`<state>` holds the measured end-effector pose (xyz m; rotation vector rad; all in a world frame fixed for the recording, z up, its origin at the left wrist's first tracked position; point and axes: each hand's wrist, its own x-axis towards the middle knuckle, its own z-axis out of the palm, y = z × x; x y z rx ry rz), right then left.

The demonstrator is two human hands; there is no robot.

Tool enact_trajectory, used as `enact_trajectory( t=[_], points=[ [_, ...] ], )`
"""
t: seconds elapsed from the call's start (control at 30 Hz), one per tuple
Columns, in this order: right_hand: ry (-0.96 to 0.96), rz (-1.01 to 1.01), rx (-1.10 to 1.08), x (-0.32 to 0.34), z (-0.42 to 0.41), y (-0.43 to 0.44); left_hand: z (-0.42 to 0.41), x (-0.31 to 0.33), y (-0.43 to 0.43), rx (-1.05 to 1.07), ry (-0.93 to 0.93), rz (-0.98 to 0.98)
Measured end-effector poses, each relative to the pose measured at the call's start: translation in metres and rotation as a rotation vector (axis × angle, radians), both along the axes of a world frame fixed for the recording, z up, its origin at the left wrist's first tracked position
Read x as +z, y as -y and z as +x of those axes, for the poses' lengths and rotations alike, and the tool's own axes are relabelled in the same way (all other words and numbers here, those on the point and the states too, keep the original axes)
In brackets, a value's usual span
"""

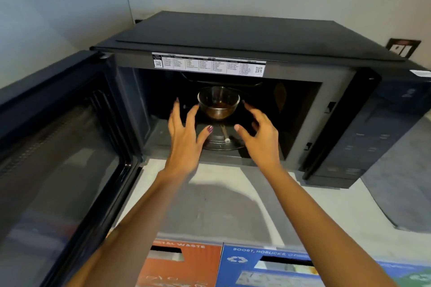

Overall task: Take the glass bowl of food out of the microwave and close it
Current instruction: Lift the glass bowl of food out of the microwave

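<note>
A black microwave [233,37] stands on a light counter, its door [58,147] swung wide to the left. Inside, a clear glass bowl [218,102] with brown food in its bottom sits on the round turntable [219,140]. My left hand [184,137] reaches into the cavity just left of the bowl, fingers spread, a small gap from the glass. My right hand [258,135] is inside on the bowl's right, fingers curved and apart, not touching it. Both hands hold nothing.
The microwave's dark control panel [373,123] is at the right. A wall socket [403,48] sits behind it. A grey cloth [396,193] lies on the counter to the right. Orange [182,265] and blue [268,268] waste bins stand below the counter edge.
</note>
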<state>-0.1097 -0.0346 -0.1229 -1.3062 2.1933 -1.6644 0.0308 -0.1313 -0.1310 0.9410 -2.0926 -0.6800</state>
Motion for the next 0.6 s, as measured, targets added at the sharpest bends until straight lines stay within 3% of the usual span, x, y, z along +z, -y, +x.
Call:
enact_trajectory(
  t=[0.2,0.33,0.6],
  points=[
    [0.179,0.066,0.102,-0.001,-0.032,0.042,-0.032,0.005,0.036,-0.110,-0.081,0.200],
    [0.244,0.114,0.184,-0.003,-0.046,0.060,-0.047,0.000,0.056,-0.155,-0.102,0.230],
    [0.408,0.045,0.286,-0.004,-0.048,0.074,-0.057,-0.008,0.073,-0.240,-0.237,0.376]
  ],
)
